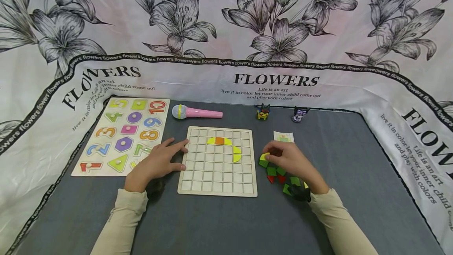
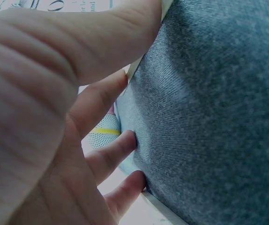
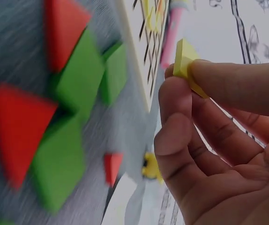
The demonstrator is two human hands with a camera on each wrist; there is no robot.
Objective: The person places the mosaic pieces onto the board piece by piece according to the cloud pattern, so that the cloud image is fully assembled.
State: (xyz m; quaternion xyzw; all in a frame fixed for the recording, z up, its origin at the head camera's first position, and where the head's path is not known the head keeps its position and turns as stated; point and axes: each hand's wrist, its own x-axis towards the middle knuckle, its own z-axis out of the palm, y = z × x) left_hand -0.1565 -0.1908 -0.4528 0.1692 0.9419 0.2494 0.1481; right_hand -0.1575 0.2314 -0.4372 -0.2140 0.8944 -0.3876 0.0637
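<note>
A wooden grid board (image 1: 209, 186) lies flat in front of me. On its upper rows sit an orange square (image 1: 219, 141) between two yellow quarter-round pieces, and further yellow pieces (image 1: 236, 154) lower right. My left hand (image 1: 153, 164) touches the board's left edge with spread fingertips and thumb. In the right wrist view, the thumb and index finger of my right hand (image 3: 228, 126) pinch a small yellow block (image 3: 183, 61). That hand is just right of the board, over loose green blocks (image 1: 271, 171) and red triangular blocks (image 1: 271, 179); part of the pile is hidden beneath it.
A number-and-shape puzzle board (image 1: 102, 132) lies left, partly under my left hand. Behind the grid board is a pink toy microphone (image 1: 203, 113). Two small figurines, one yellow-black (image 1: 263, 112), one purple-white (image 1: 299, 114), stand at the back right. A printed card (image 1: 284, 136) lies beyond my right hand.
</note>
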